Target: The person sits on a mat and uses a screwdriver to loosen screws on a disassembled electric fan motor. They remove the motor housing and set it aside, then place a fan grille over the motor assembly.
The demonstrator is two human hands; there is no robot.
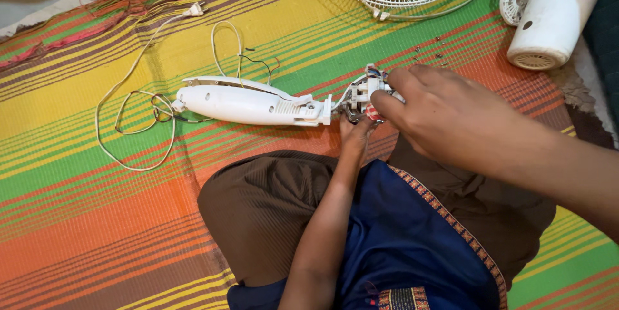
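Fingers of my right hand [445, 113] pinch the switch assembly [364, 94] my left hand [354, 131] grips beneath; next, I judge, comes careful freeing of its wires.

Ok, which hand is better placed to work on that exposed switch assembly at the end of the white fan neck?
Probably the right hand: its fingertips already rest on top of the switch assembly, while the left hand props it from underneath.

Light reads soft, even, warm from my feed; shadows faint under the right hand [451, 120]. Mild glare on white plastic housing [248, 105]. Near forearm slightly soft, edges dim.
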